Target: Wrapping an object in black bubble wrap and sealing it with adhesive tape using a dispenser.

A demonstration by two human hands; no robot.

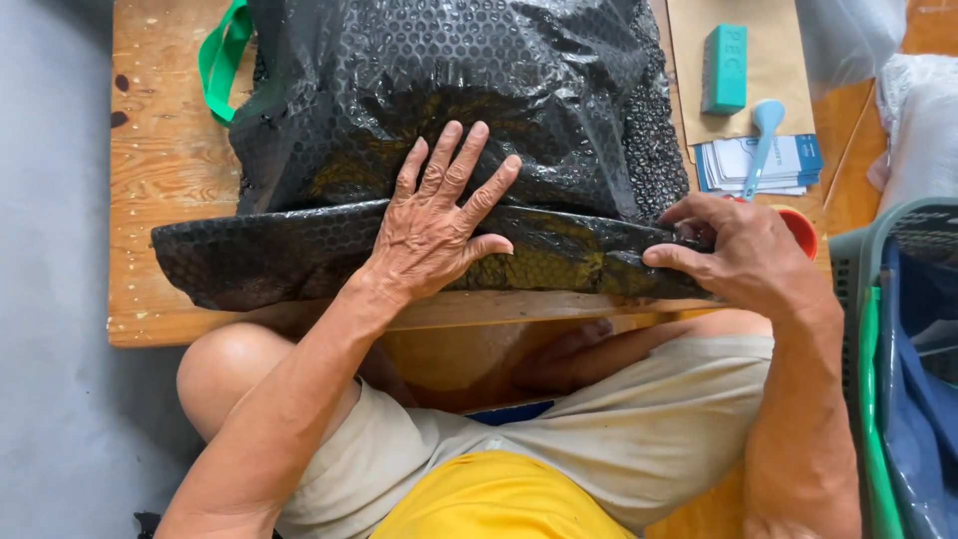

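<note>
- Work surface: a low plywood table (165, 170), pale and knotty, with dark stains near its left edge; grey floor (50, 299) lies to its left.
- Main object: a bundle in black bubble wrap (449, 90) covers the middle of the table, its lower flap folded toward the person along the near edge. A green strap (222, 60) loops out at its upper left.
- Left hand (434, 225): laid flat, fingers spread and extended, palm pressing the fold; it grips nothing.
- Right hand (733, 250): fingers curled, pinching the right end of the wrap's folded flap.
- Right background: a brown envelope (773, 60) carrying a teal block (723, 68); below it a stack of cards (753, 165) crossed by a light-blue handled tool (763, 140); a red rim (801, 230) shows behind the right hand.
- Far right: a grey-green plastic basket (878, 319).
</note>
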